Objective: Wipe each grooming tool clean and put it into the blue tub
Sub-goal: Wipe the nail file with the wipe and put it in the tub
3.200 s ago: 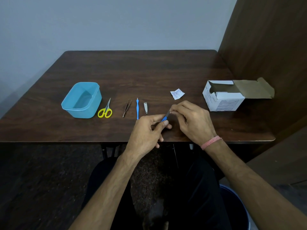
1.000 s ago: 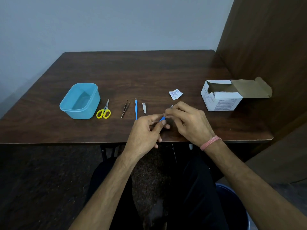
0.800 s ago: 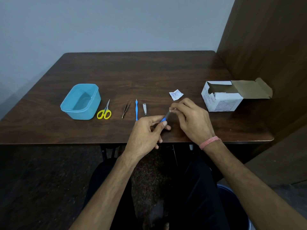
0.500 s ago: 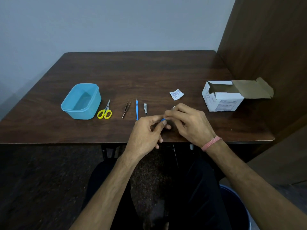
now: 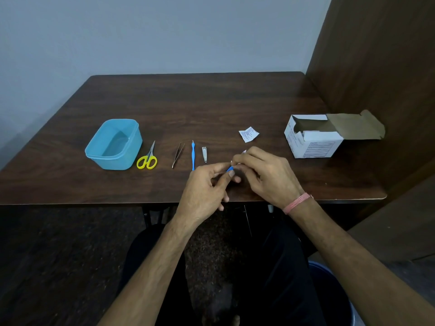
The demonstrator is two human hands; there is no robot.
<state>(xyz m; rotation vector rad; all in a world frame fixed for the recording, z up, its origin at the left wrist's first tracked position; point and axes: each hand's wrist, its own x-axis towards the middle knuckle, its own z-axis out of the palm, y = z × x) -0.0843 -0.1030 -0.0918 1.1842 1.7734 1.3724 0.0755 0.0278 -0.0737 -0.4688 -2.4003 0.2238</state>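
Both hands on a blue tool, right of the clipper point(image 5: 204, 154).
Left hand point(image 5: 204, 193) fingers pinch the tool point(image 5: 230, 168); right hand point(image 5: 267, 175) fingers pinch a wipe point(image 5: 243, 152) round it. Tub point(image 5: 114, 144) far left of the clipper.

Both forearms reach forward and converge. The left hand point(image 5: 207, 184) curls, thumb and forefinger pinching together; the right hand point(image 5: 266, 175) meets it fingertip to fingertip, fingers bent in a pinch, a pink band at its wrist.

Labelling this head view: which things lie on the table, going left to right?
Tub → scissors → tweezers → blue stick → clipper → torn wrapper → box.
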